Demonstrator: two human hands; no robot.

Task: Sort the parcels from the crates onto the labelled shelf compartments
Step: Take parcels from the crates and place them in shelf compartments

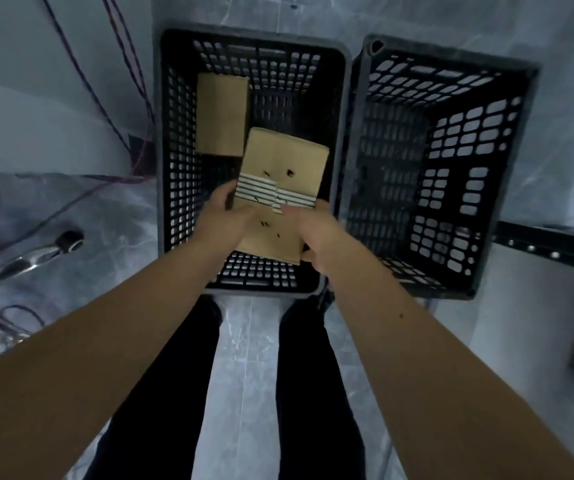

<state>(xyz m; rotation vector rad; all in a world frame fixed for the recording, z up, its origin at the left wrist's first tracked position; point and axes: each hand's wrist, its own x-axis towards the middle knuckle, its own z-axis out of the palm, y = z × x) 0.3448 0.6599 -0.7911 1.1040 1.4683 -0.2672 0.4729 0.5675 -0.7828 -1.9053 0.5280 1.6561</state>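
both hands, left [221, 216] and right [313, 233], grip the near end of a cardboard parcel [283, 183] over the left crate [171, 133]; its long axis runs away from the person, both hands equally near. a second parcel [221, 114] lies deeper inside.

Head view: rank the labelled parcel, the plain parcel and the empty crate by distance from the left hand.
1. Labelled parcel, held by the left hand.
2. Plain parcel, farther back in the left crate.
3. Empty crate, off to the right.
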